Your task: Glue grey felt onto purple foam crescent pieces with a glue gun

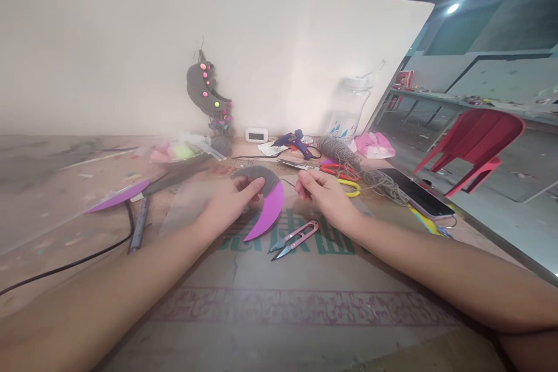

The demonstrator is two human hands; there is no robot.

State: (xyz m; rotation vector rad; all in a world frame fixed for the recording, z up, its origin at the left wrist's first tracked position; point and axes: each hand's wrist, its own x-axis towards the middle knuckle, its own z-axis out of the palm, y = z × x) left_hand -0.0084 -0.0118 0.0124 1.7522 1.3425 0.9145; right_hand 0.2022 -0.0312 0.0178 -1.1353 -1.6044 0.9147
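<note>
My left hand [248,190] pinches a purple crescent moon cutout [269,212] by its upper part, which is wrapped in grey yarn [264,173]. The lower purple part of the crescent shows bare and tapers to a point. To the right, my right hand [317,187] is closed, thumb against fingers, on a strand of the grey yarn that runs toward the crescent. Below my hands lie pink-handled thread snips [300,236], their blades apart. Scissors with red handles [337,171] and a yellow-handled pair [350,188] are partly behind my right hand.
A decorated grey crescent [198,87] hangs on the wall. Along the back stand a small digital clock [257,135], a blue glue gun [296,142] and a clear bottle [350,107]. A grey yarn bundle [340,153] and a phone [414,193] lie right; another purple piece [120,196] lies left.
</note>
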